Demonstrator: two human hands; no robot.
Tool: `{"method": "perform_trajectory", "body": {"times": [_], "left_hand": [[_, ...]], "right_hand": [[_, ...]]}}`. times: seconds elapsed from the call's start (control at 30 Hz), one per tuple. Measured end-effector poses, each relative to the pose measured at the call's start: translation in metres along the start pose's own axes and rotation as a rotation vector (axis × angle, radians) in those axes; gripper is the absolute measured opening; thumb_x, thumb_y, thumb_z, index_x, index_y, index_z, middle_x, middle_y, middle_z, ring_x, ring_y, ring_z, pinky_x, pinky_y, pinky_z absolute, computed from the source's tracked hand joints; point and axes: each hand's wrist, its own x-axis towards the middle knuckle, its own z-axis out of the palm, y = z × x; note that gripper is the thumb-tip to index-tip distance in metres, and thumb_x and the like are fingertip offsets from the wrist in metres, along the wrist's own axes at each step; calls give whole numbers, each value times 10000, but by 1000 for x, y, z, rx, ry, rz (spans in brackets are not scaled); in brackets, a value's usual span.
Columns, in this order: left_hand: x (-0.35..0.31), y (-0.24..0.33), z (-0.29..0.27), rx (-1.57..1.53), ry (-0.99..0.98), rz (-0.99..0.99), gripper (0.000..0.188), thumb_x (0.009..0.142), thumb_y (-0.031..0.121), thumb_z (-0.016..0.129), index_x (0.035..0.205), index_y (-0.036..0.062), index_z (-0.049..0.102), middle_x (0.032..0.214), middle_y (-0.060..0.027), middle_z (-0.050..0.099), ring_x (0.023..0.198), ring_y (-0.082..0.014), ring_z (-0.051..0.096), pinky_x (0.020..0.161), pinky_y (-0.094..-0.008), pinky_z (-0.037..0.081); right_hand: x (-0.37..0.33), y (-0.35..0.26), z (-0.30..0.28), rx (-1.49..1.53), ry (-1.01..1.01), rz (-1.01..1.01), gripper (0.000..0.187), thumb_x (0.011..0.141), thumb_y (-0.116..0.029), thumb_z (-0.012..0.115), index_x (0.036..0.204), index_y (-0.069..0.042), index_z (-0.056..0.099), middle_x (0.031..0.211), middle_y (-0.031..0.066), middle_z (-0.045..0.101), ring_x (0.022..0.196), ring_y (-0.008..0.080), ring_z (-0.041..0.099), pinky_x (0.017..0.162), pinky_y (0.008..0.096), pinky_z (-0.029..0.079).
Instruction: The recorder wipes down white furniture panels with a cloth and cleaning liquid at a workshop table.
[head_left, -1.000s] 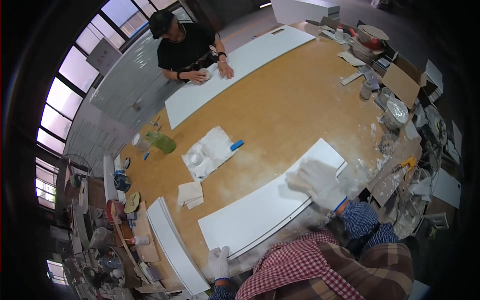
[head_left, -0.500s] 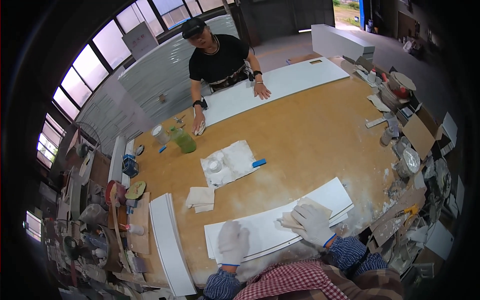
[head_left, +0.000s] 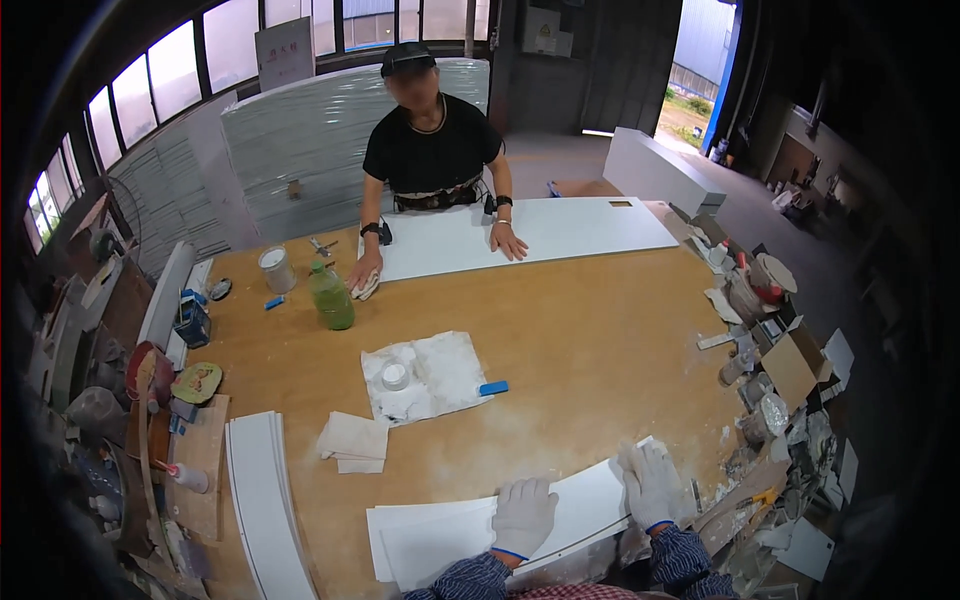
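Note:
Long white boards [head_left: 590, 490] lie stacked at the table's near edge, slightly fanned. My left hand [head_left: 525, 515], in a white glove with a blue cuff, rests on them near the middle, fingers stretched out, holding nothing visible. At the boards' right end is my right hand [head_left: 648, 485], gloved alike, bent over the edge. A beige sheet is mostly hidden beneath it; only a pale edge shows by the fingertips. Similar folded beige sheets [head_left: 355, 442] lie to the left, beyond the boards.
More white boards [head_left: 262, 500] stand to the left. A white cloth [head_left: 450, 375] holds a small white tub [head_left: 396, 374], beside a blue block [head_left: 494, 388]. A green bottle [head_left: 332, 300] stands farther back. Across the table, a person [head_left: 435, 150] leans on a white panel [head_left: 570, 228]. Clutter lines both sides.
My right hand has slid to the boards' right end with the beige sheet. My left hand has shifted right along the boards toward their middle. The view has tilted up.

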Motion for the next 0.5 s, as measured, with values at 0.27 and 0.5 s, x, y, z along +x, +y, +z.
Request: {"method": "perform_trajectory", "body": {"times": [0.27,0.5], "left_hand": [[5,-7,4,-83,52,-18,272,916,284,672,1089,75,642,989,-75,639,1019,-269,605,943,-440,432],[4,0,5,-82,65,-39,264,888,274,682,1056,75,636,962,-75,632,989,-265,606,955,-439,433]], "right_hand": [[-8,-78,-11,15,-101,6,642,1033,-363,554,1532,30,459,1582,310,429,1508,513,298,1281,563,164],[31,-12,1,-63,-2,328,654,1027,-346,551,1552,24,431,1569,316,430,1508,527,292,1273,562,187]]}}
